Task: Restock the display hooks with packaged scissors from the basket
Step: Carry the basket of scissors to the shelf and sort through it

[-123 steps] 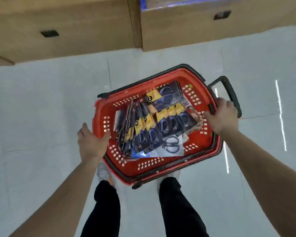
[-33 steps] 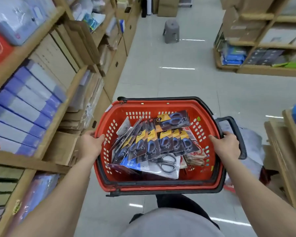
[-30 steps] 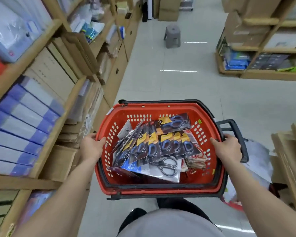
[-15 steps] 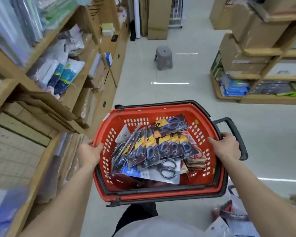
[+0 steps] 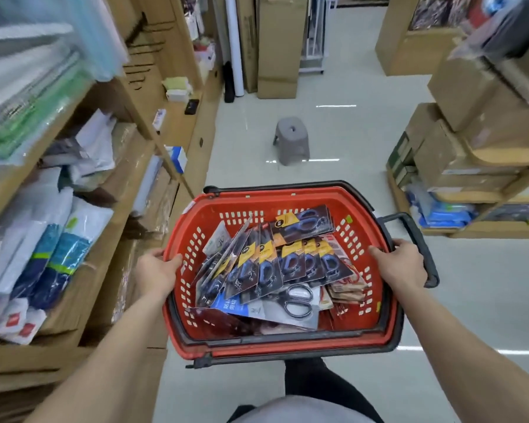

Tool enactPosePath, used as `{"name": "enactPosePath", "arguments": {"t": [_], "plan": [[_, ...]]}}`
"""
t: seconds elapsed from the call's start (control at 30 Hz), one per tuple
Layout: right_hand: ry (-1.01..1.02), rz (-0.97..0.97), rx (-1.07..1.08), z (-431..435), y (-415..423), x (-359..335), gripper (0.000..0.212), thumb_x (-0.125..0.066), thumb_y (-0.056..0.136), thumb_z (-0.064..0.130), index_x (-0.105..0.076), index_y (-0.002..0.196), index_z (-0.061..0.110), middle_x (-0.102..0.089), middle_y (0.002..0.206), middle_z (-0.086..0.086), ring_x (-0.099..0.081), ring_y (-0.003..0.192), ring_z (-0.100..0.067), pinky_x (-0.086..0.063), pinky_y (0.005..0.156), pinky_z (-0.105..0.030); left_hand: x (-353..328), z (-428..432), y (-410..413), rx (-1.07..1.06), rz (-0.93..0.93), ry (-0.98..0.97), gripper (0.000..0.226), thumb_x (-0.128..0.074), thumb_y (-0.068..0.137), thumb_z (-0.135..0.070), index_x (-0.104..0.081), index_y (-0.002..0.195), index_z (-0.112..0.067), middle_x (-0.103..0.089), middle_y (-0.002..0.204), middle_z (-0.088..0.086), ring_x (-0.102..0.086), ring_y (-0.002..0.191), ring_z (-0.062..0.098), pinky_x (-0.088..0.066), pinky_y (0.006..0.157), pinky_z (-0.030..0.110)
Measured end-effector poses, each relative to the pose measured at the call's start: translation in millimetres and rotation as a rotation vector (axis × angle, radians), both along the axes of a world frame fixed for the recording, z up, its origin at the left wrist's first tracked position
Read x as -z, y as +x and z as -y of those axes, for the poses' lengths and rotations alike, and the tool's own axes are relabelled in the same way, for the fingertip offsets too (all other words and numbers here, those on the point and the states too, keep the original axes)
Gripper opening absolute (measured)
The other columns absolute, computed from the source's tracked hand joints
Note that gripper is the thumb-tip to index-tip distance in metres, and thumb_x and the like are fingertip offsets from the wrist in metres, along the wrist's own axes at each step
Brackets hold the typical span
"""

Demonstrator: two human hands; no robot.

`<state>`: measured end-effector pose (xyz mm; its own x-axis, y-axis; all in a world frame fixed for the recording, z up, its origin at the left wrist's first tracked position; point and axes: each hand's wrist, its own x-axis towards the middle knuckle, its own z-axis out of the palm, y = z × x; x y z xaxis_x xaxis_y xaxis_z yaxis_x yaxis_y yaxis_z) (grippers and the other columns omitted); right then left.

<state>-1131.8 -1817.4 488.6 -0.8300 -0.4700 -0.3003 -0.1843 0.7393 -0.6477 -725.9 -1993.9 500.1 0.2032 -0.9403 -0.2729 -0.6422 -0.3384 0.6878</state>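
You stand in a shop aisle on a pale, glossy floor (image 5: 348, 132). Wooden shelves (image 5: 162, 145) run along your left, stacked cardboard boxes (image 5: 458, 87) fill the right, and a grey stool (image 5: 292, 140) stands far ahead.

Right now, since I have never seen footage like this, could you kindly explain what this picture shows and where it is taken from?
There is no machine here: a person wears a wide-angle camera on the head, looking forward and down, so you see their own arms. The left hand and the right hand each grip a side rim of a red basket. Inside lie packaged scissors, overlapping in a loose pile. Ahead in the aisle stands a grey stool, with stocked shelves on the left and cardboard boxes on the right.
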Motion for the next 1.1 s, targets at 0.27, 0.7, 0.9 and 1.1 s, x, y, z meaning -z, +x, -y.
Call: {"name": "enactPosePath", "arguments": {"t": [0.27, 0.7, 0.9, 1.1], "plan": [[-0.012, 0.008, -0.075, 222, -133, -5, 0.019, -0.076, 0.087, 0.039, -0.062, 0.089, 0.027, -0.057, 0.068, 0.013, -0.053, 0.062, -0.017, -0.044, 0.070, -0.035, 1, 194, -118, -0.084, 0.040, -0.002, 0.045, -0.079, 0.091, -0.024, -0.067, 0.128, -0.001, -0.076, 0.113, 0.019, -0.070, 0.086, 0.030, -0.056, 0.085, 0.038], [0.063, -0.050, -0.188, 581, -312, 21, 0.031, -0.075, 0.086, 0.047, -0.067, 0.101, 0.021, -0.066, 0.080, 0.003, -0.063, 0.071, -0.024, -0.050, 0.070, -0.036, 45, 507, -274, -0.171, -0.007, 0.034, 0.043, -0.079, 0.091, -0.027, -0.068, 0.126, -0.004, -0.077, 0.107, 0.015, -0.073, 0.083, 0.031, -0.061, 0.084, 0.044], [0.056, -0.042, -0.262, 753, -381, 17, 0.031, -0.074, 0.084, 0.045, -0.068, 0.104, 0.021, -0.069, 0.084, -0.001, -0.065, 0.076, -0.028, -0.048, 0.071, -0.036, 45, 638, -337, -0.265, 0.004, 0.065, 0.033, -0.078, 0.091, -0.025, -0.070, 0.115, -0.003, -0.077, 0.098, 0.015, -0.074, 0.080, 0.033, -0.061, 0.081, 0.044], [0.065, -0.037, -0.430, 930, -448, 27, 0.031, -0.075, 0.083, 0.044, -0.069, 0.103, 0.020, -0.071, 0.087, -0.001, -0.063, 0.075, -0.026, -0.048, 0.072, -0.036, 51, 738, -400, -0.419, 0.011, 0.076, 0.033, -0.078, 0.091, -0.027, -0.071, 0.114, -0.004, -0.077, 0.091, 0.014, -0.074, 0.078, 0.032, -0.060, 0.083, 0.045]]}}
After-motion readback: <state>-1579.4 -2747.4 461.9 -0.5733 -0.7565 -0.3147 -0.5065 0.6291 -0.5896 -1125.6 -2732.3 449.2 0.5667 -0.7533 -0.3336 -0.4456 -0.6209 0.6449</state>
